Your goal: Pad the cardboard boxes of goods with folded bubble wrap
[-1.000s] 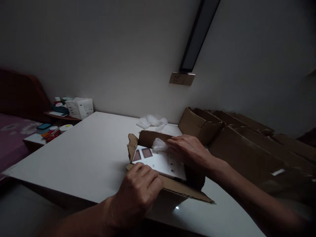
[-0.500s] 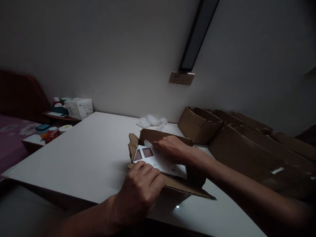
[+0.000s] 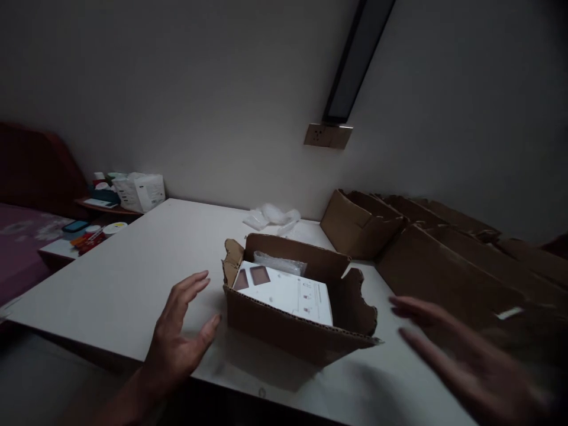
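Note:
An open cardboard box [image 3: 284, 331] stands on the white table [image 3: 186, 236] in front of me. Inside it lies a white printed carton [image 3: 288, 290] with two dark windows at its left end. Clear bubble wrap [image 3: 279, 263] is tucked between that carton and the box's far wall. My left hand [image 3: 180, 331] hovers left of the box, thumb and fingers apart, touching nothing. On the other side, my right hand [image 3: 461, 355] is off the box too, blurred, with thumb and fingers spread and nothing between them.
Several open cardboard boxes [image 3: 444, 260] crowd the table's right side. Crumpled clear plastic [image 3: 273, 218] lies near the wall. A shelf at the left holds a white pack [image 3: 148, 192] and small items. A socket plate [image 3: 328, 136] is on the wall.
Both hands have let go and drawn apart, the left to the left and the right to the right. The carton and bubble wrap now lie in the box, its near flap no longer outspread.

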`<state>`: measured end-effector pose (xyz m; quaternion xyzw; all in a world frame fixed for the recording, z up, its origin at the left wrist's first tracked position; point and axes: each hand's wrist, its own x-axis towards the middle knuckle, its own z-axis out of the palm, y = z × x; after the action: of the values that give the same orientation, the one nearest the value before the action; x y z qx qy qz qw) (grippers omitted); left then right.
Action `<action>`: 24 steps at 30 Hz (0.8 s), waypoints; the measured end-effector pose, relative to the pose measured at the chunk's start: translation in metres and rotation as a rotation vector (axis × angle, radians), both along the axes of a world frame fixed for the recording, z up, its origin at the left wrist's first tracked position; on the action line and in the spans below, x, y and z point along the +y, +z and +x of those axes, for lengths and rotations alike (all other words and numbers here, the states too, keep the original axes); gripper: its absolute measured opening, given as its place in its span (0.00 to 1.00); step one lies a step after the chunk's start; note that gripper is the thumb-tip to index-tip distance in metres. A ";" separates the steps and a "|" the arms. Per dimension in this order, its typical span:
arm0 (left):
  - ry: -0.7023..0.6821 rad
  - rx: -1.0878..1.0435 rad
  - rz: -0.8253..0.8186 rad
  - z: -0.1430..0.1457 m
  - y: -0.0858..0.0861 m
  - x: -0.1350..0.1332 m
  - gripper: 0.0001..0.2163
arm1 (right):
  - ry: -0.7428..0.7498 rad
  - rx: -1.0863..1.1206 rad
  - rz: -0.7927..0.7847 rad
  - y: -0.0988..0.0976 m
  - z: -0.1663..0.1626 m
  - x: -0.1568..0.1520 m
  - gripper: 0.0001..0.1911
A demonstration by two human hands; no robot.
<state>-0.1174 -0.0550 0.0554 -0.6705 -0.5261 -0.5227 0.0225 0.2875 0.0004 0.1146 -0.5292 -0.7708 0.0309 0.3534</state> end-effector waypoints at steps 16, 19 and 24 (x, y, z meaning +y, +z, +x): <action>-0.356 -0.516 -0.447 0.085 -0.012 0.055 0.22 | -0.004 0.162 -0.194 -0.068 -0.020 0.005 0.17; -0.225 -0.527 -0.426 0.070 -0.021 0.039 0.22 | 0.129 0.197 -0.225 -0.063 -0.042 0.015 0.17; 0.067 -0.499 -0.399 0.009 -0.039 0.013 0.20 | 0.449 0.312 -0.321 -0.066 -0.126 0.069 0.19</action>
<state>-0.1083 -0.0420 0.0163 -0.4953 -0.6291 -0.5565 -0.2219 0.1616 0.0691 0.0491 -0.3836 -0.7902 0.3104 0.3635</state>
